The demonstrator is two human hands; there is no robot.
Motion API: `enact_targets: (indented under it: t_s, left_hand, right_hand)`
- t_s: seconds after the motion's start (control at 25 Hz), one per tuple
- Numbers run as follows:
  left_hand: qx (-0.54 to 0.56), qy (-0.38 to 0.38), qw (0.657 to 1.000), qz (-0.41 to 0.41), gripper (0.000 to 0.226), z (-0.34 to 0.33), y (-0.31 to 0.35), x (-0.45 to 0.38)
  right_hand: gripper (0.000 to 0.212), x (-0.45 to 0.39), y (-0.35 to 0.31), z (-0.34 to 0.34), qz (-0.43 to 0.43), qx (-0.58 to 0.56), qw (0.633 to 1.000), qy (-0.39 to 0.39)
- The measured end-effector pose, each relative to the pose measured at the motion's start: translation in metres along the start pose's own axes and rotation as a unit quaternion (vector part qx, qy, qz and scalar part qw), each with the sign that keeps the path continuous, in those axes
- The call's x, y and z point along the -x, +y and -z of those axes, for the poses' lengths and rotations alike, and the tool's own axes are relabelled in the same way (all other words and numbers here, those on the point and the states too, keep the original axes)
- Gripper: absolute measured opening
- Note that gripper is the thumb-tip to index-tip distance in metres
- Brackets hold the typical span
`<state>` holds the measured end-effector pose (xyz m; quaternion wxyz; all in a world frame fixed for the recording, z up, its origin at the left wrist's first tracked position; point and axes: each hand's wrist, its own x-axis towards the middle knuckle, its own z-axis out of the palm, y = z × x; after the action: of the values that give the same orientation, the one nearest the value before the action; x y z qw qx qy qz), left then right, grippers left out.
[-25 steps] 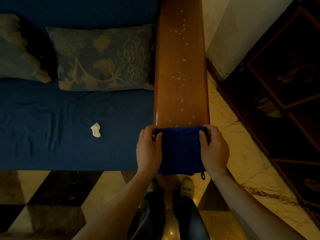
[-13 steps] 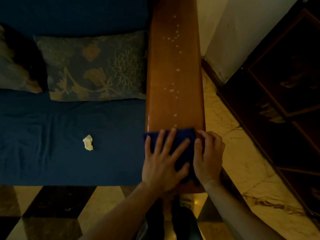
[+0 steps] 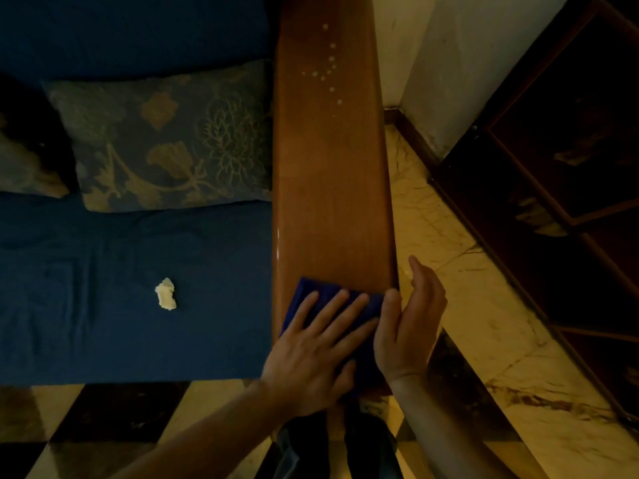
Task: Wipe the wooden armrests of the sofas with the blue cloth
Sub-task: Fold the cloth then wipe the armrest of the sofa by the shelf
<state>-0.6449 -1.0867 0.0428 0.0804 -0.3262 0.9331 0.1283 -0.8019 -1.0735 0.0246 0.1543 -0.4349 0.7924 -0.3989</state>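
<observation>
Left hand (image 3: 311, 354) now flat, pressing folded dark-blue cloth (image 3: 332, 295) onto long wooden armrest (image 3: 332, 188); right hand (image 3: 411, 326) released, open alongside. Wiping can begin.

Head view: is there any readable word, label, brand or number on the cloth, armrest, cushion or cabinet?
None can be read.
Blue cloth: no tag or print shows.
Wooden armrest: pale specks only.
Cushion: floral pattern, no letters.
Dark cabinet: too dim to tell.
</observation>
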Motion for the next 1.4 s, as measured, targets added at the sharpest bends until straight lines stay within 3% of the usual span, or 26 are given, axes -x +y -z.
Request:
enact_targets:
  t_s: [0.08,0.12,0.2,0.28,0.36,0.4,0.48,0.56,0.64,0.72,0.8,0.88,0.92,0.96,1.04,1.12,1.16,1.28,1.4]
  left_hand:
    - [0.002,0.015,0.999,0.05,0.067,0.0,-0.032,0.007]
    - [0.008,0.033,0.993,0.114,0.065,0.008,-0.051,-0.014]
    - [0.044,0.098,0.958,0.264,0.06,0.032,-0.086,-0.089]
    - [0.085,0.126,0.928,0.341,0.059,0.061,-0.105,-0.162]
    - [0.035,0.102,0.958,0.264,0.059,0.059,-0.099,-0.191]
    - [0.003,0.084,0.982,0.169,0.059,0.051,-0.091,-0.18]
    - [-0.036,0.042,0.998,0.016,0.062,0.028,-0.062,-0.109]
    - [-0.026,0.031,0.999,0.013,0.064,0.008,-0.04,-0.031]
    - [-0.004,0.052,0.993,0.108,0.064,0.002,-0.048,-0.005]
    - [0.032,0.052,0.969,0.237,0.06,0.015,-0.07,-0.045]
    - [0.111,0.11,0.91,0.384,0.059,0.042,-0.097,-0.116]
    - [0.176,0.14,0.861,0.457,0.06,0.07,-0.116,-0.177]
    - [0.146,0.133,0.873,0.446,0.06,0.072,-0.116,-0.194]
    - [0.095,0.119,0.911,0.384,0.06,0.07,-0.113,-0.201]
    - [0.008,0.07,0.985,0.155,0.061,0.056,-0.098,-0.171]
    - [-0.015,0.008,1.0,-0.006,0.063,0.037,-0.079,-0.099]
    - [-0.014,0.0,1.0,-0.004,0.063,0.03,-0.082,-0.069]
    - [0.064,0.079,0.977,0.189,0.062,0.032,-0.117,-0.077]
    - [0.159,0.153,0.902,0.37,0.062,0.072,-0.183,-0.205]
  right_hand:
    - [0.059,-0.001,-0.008,-0.002,0.066,0.046,0.996,-0.036]
    - [0.057,-0.002,-0.011,-0.005,0.099,0.063,0.991,-0.058]
    - [0.05,-0.004,-0.012,-0.009,0.156,0.087,0.98,-0.088]
    - [0.046,-0.001,-0.012,-0.01,0.185,0.078,0.977,-0.078]
    - [0.048,-0.003,-0.006,-0.013,0.172,0.067,0.982,-0.031]
    - [0.052,-0.005,-0.001,-0.014,0.149,0.068,0.987,-0.009]
    - [0.059,-0.001,0.004,-0.014,0.098,0.074,0.992,0.001]
    - [0.062,0.001,0.001,-0.011,0.053,0.073,0.996,-0.007]
    - [0.06,-0.005,-0.008,-0.015,0.05,0.121,0.989,-0.072]
    - [0.057,-0.005,-0.01,-0.013,0.076,0.197,0.967,-0.144]
    - [0.055,0.001,-0.009,-0.01,0.083,0.216,0.955,-0.187]
    - [0.052,0.006,-0.011,-0.003,0.069,0.18,0.964,-0.185]
    - [0.05,-0.001,-0.013,0.001,0.054,0.147,0.973,-0.168]
    - [0.048,-0.021,-0.014,-0.001,0.036,0.112,0.984,-0.134]
    - [0.046,-0.08,-0.019,-0.017,0.012,0.072,0.995,-0.063]
    - [0.047,-0.139,-0.032,-0.043,0.031,0.107,0.992,-0.061]
    - [0.048,-0.161,-0.044,-0.061,0.044,0.121,0.988,-0.079]
    - [0.051,-0.178,-0.065,-0.098,0.061,0.201,0.97,-0.119]
    - [0.054,-0.179,-0.061,-0.103,0.065,0.266,0.955,-0.113]
